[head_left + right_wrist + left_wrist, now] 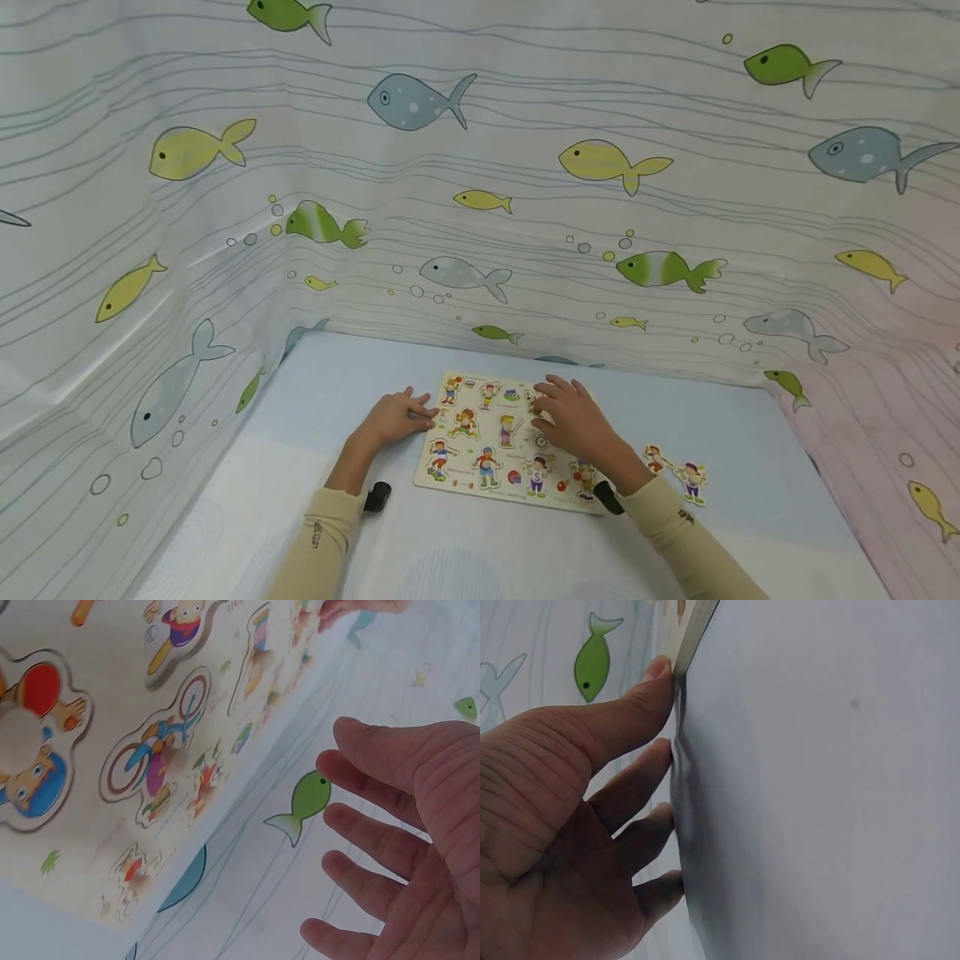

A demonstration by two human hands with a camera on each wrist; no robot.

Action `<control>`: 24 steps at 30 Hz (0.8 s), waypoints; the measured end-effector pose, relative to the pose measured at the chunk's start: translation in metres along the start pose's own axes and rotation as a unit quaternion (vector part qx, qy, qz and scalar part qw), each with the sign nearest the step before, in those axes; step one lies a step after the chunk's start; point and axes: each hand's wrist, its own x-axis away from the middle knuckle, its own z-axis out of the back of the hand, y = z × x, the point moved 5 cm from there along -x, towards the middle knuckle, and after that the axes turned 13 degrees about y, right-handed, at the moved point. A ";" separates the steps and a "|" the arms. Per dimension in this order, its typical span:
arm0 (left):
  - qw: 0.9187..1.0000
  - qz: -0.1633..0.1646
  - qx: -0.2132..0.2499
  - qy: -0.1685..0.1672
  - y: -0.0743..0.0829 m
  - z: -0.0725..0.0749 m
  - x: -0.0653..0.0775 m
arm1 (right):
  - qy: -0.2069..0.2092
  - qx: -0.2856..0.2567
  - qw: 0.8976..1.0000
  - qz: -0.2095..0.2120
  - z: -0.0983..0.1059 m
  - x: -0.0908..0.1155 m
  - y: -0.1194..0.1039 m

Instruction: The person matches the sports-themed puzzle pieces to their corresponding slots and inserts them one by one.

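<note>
A wooden puzzle board point(486, 429) with sports-figure pieces lies on the light blue cloth. My left hand point(393, 419) is at its left edge; in the left wrist view the thumb point(641, 705) touches the board's edge, while the other fingertips meet the cloth beside it. Over the upper right part of the board is my right hand point(576, 421), its fingers spread and holding nothing. The right wrist view shows a bicycle-rider piece point(161, 742) set in the board, with the right fingers apart from the board. Part of the board is hidden under the right hand.
Two loose figure pieces, a red-and-white one point(655, 458) and a purple-capped one point(693, 483), lie right of the board near the right forearm. A fish-printed curtain point(525, 242) stands behind and along both sides of the table point(360, 550).
</note>
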 end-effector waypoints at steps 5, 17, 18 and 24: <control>1.000 -0.001 -0.003 -0.004 0.001 0.000 0.001 | -0.007 -0.013 1.000 -0.007 0.008 0.008 0.004; 1.000 -0.005 -0.004 0.002 0.002 0.004 0.000 | -0.018 -0.005 1.000 -0.020 0.021 0.027 0.019; 1.000 -0.006 -0.004 0.001 0.002 0.004 0.000 | -0.021 -0.004 0.999 -0.026 0.021 0.029 0.021; 1.000 -0.007 -0.003 -0.003 0.001 0.003 -0.001 | -0.028 0.008 0.999 -0.044 0.025 0.041 0.034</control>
